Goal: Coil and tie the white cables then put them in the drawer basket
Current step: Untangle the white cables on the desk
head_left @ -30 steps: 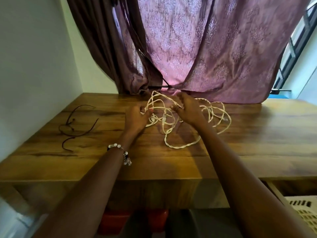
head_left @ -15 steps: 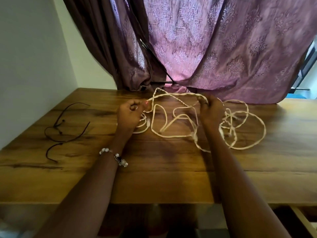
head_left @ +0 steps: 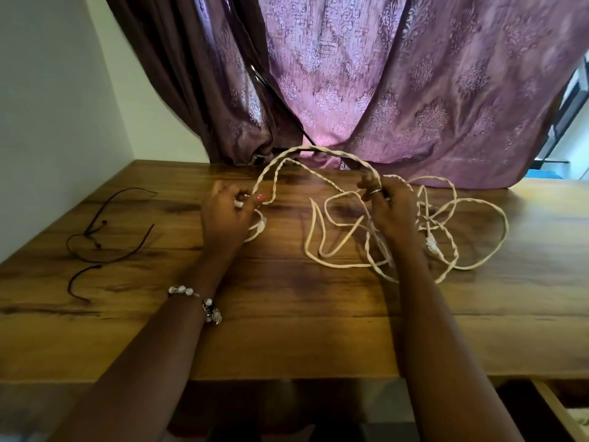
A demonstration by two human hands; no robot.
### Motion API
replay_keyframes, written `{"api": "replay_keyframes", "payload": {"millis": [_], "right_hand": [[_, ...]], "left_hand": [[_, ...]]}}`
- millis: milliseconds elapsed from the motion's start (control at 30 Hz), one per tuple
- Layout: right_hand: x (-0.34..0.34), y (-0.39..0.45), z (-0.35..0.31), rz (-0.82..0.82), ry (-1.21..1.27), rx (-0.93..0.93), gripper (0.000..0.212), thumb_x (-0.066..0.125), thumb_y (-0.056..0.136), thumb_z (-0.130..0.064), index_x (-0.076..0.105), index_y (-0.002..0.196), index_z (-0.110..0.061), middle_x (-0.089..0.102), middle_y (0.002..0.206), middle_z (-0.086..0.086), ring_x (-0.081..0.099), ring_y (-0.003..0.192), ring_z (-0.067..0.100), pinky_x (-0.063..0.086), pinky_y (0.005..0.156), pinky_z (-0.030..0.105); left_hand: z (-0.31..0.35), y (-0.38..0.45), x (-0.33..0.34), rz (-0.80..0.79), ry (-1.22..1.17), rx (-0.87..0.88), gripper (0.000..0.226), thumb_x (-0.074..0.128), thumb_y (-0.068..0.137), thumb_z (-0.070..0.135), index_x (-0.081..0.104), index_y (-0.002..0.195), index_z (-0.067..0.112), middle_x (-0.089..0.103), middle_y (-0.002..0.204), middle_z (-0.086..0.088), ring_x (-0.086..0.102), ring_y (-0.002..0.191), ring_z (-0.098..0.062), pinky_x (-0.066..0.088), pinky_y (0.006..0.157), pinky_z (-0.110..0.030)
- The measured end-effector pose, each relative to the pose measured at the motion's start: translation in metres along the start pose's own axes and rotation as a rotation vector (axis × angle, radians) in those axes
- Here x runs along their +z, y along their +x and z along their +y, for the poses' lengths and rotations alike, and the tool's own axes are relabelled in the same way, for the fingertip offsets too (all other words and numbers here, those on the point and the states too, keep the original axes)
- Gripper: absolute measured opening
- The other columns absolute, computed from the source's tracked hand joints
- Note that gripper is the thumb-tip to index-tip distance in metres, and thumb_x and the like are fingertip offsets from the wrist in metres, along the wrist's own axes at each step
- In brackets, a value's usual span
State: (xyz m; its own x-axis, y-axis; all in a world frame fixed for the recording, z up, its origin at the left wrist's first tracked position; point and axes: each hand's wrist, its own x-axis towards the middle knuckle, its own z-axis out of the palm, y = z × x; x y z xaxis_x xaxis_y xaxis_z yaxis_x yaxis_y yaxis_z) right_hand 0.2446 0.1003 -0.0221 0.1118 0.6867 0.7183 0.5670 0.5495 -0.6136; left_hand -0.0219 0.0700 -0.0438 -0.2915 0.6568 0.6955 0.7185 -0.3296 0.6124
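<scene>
On the wooden table (head_left: 287, 330), both hands grip one white cable (head_left: 322, 150).
Left hand (head_left: 223, 218) and right hand (head_left: 390, 212) pinch its arched span; loose loops lie around the right.

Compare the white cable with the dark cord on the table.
The white cable is thick and twisted; the dark cord is thin and smooth. The white cable sprawls in many loops at centre and right; the dark cord makes a few bends at the left. Both hands, left and right, hold the white cable; the dark cord lies untouched. Both are uncoiled.
</scene>
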Motion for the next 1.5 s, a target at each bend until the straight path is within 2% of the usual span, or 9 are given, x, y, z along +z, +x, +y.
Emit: {"api": "replay_keyframes", "payload": {"millis": [167, 400, 600, 733, 867, 1067, 1167, 1300, 1500], "right_hand": [[0.003, -0.002, -0.008, 0.028, 0.212, 0.163, 0.048, 0.052, 0.095, -0.043, 0.072, 0.072, -0.006, 0.056, 0.049, 0.003, 0.048, 0.042, 0.009, 0.036, 0.047, 0.021], [0.005, -0.003, -0.013, -0.144, 0.549, 0.356, 0.038, 0.055, 0.097, -0.028, 0.065, 0.093, 0.008, 0.055, 0.055, 0.007, 0.038, 0.035, 0.011, 0.03, 0.034, 0.019], [-0.01, 0.005, 0.0, 0.138, 0.53, 0.462, 0.021, 0.062, 0.092, -0.022, 0.065, 0.072, -0.018, 0.051, 0.048, -0.007, 0.038, 0.039, 0.006, 0.028, 0.038, 0.018], [-0.012, 0.008, 0.023, 0.381, 0.304, 0.485, 0.026, 0.061, 0.082, -0.036, 0.063, 0.059, -0.025, 0.057, 0.054, -0.002, 0.05, 0.054, 0.019, 0.045, 0.055, 0.041], [-0.014, 0.003, 0.022, 0.548, -0.017, 0.534, 0.016, 0.058, 0.09, -0.018, 0.065, 0.101, -0.009, 0.068, 0.097, 0.015, 0.063, 0.088, 0.027, 0.044, 0.08, 0.035], [-0.014, 0.004, 0.001, 0.54, -0.403, -0.066, 0.027, 0.063, 0.085, -0.014, 0.065, 0.11, -0.006, 0.057, 0.107, 0.02, 0.052, 0.1, 0.032, 0.041, 0.083, 0.038], [-0.002, -0.007, -0.041, 0.195, -0.054, -0.433, 0.018, 0.066, 0.086, -0.017, 0.069, 0.096, -0.002, 0.067, 0.089, 0.013, 0.057, 0.082, 0.015, 0.046, 0.073, 0.03], [0.027, -0.023, -0.065, -0.662, 0.042, -0.334, 0.044, 0.072, 0.078, -0.039, 0.068, 0.114, -0.013, 0.07, 0.097, -0.006, 0.063, 0.08, 0.003, 0.05, 0.071, 0.017], [0.022, -0.015, -0.013, -0.833, -0.358, -0.013, 0.019, 0.077, 0.077, -0.024, 0.069, 0.087, -0.01, 0.068, 0.09, 0.003, 0.064, 0.086, 0.018, 0.047, 0.071, 0.027]], "left_hand": [[0.021, -0.011, -0.001, -0.016, -0.241, -0.089, 0.019, 0.067, 0.085, 0.029, 0.062, 0.098, 0.016, 0.06, 0.061, 0.01, 0.061, 0.062, -0.016, 0.049, 0.061, -0.029], [0.045, -0.032, 0.015, -0.65, -0.276, -0.094, 0.014, 0.071, 0.082, 0.03, 0.067, 0.09, 0.019, 0.069, 0.064, -0.006, 0.065, 0.057, -0.007, 0.05, 0.057, -0.02], [0.041, -0.016, 0.007, -0.362, -0.616, -0.376, 0.013, 0.065, 0.087, 0.015, 0.068, 0.075, 0.014, 0.059, 0.055, 0.002, 0.051, 0.049, -0.009, 0.042, 0.05, -0.022], [0.035, 0.004, -0.015, -0.153, -1.101, -0.555, 0.019, 0.047, 0.097, 0.02, 0.053, 0.079, 0.017, 0.05, 0.058, 0.004, 0.044, 0.047, -0.011, 0.038, 0.042, -0.019], [0.025, 0.014, -0.026, -0.078, -1.355, -0.563, 0.025, 0.036, 0.102, 0.024, 0.05, 0.083, 0.017, 0.038, 0.051, 0.007, 0.026, 0.033, -0.004, 0.023, 0.034, -0.012], [0.025, 0.007, -0.016, -0.036, -1.05, -0.587, 0.025, 0.043, 0.1, 0.019, 0.062, 0.084, 0.015, 0.035, 0.044, 0.008, 0.024, 0.031, -0.002, 0.016, 0.033, -0.011], [0.027, 0.006, -0.014, -0.077, -1.107, -0.614, 0.023, 0.043, 0.1, 0.02, 0.061, 0.087, 0.013, 0.035, 0.044, 0.008, 0.024, 0.031, -0.001, 0.016, 0.032, -0.01], [0.024, 0.009, -0.017, -0.063, -1.187, -0.702, 0.025, 0.042, 0.1, 0.031, 0.06, 0.092, 0.016, 0.035, 0.046, 0.009, 0.023, 0.032, -0.001, 0.017, 0.031, -0.012], [0.008, 0.018, -0.032, 0.157, -1.447, -0.872, 0.026, 0.041, 0.099, 0.042, 0.054, 0.089, 0.022, 0.032, 0.044, 0.009, 0.022, 0.03, -0.002, 0.016, 0.03, -0.013]]}}
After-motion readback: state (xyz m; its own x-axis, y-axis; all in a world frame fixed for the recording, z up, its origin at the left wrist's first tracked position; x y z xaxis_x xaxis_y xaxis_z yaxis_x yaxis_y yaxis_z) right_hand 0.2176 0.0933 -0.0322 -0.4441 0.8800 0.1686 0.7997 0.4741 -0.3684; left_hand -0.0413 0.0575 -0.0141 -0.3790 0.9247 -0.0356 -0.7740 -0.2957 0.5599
